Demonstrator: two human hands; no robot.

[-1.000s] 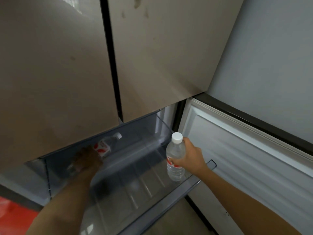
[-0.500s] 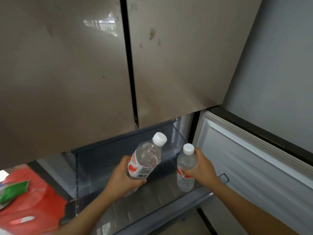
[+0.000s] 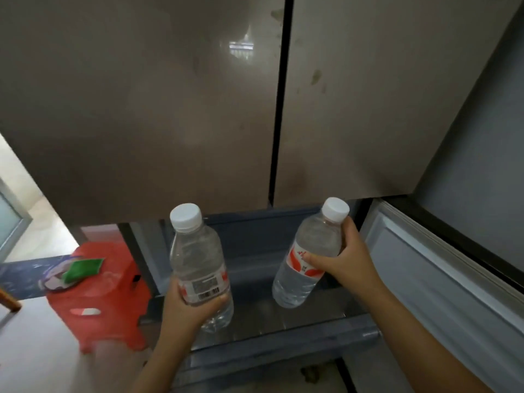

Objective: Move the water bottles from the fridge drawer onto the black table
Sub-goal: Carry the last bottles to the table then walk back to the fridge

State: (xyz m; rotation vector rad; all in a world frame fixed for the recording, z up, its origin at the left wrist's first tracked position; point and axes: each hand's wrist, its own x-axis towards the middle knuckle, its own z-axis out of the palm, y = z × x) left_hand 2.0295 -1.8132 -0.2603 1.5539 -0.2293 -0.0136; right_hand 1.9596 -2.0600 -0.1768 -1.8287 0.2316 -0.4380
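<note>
left grip [image 3: 192,304], right grip [image 3: 348,262] around bottles [image 3: 197,251] [image 3: 317,239]

Two bottles, left bottle [image 3: 197,262] and right bottle [image 3: 310,256], sit above the open fridge drawer [image 3: 283,347], below the fridge doors [image 3: 170,109]; a stool [image 3: 105,296] stands left.

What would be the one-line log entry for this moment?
left hand: holds upright bottle | right hand: holds tilted bottle | both bottles over open drawer | fridge doors above: closed
</note>
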